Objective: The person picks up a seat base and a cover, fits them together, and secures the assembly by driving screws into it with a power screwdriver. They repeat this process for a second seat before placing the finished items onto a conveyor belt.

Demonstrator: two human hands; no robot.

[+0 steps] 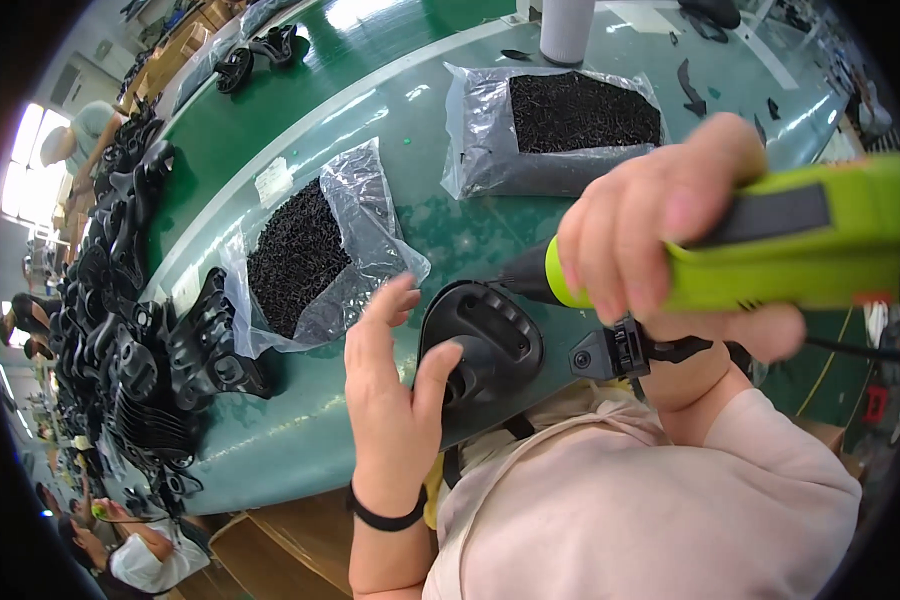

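My right hand (660,220) is wrapped round the body of a lime-green electric screwdriver (810,235), held nearly level. The driver's black nose (526,277) points left, at the upper edge of a black moulded plastic part (490,325). That part, rounded with a slotted rim, lies at the near edge of the green table. Whether the bit touches it I cannot tell. My left hand (395,385) is at the part's left side, fingers and thumb apart. Its thumb lies over the part, and its fingertips are close to an opened plastic bag of small black screws (300,260).
Another clear bag of black screws (585,115) lies farther back, near a pale cylinder (567,30). Black plastic parts are heaped (135,370) along the left, and two more (260,55) sit at the far left. Other people, including one in white (155,555), are at left.
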